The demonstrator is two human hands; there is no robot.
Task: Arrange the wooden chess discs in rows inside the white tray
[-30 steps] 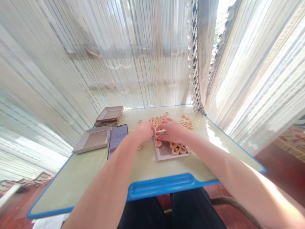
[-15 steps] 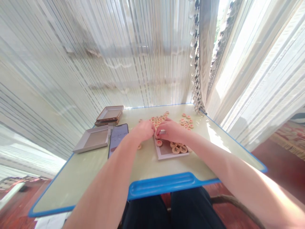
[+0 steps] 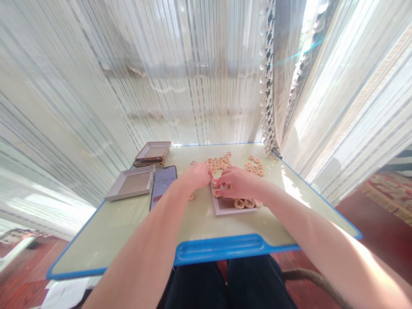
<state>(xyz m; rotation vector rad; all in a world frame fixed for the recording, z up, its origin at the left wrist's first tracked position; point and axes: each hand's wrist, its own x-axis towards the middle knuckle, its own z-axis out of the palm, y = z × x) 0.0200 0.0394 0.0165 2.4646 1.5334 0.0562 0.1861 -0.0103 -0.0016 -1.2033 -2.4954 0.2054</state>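
Observation:
A shallow box [image 3: 222,212] lies on the table, with round wooden Chinese chess pieces [image 3: 239,203] inside, their characters face up. My right hand [image 3: 241,182] reaches over it, covering much of its inside. Thumb and fingers are bent onto a red-marked piece [image 3: 217,194] at the box's left side. Another red-marked piece [image 3: 215,181] sits just behind it. My left hand [image 3: 200,175] is closed at the box's far left corner; whatever its fingertips hold is hidden. More loose pieces [image 3: 217,164] lie in a cluster beyond both hands.
A second group of pieces [image 3: 254,166] lies at the far right of the table [image 3: 309,214]. On the left are a phone [image 3: 163,182], an open grey box lid [image 3: 130,184] and stacked boxes [image 3: 153,151]. One piece [image 3: 191,197] shows beside my left forearm. Curtains [image 3: 193,77] hang behind.
My right hand has come nearer along the box's left side, its fingertips now at the nearer red-marked piece. My left hand stays by the far left corner. The view has shifted slightly.

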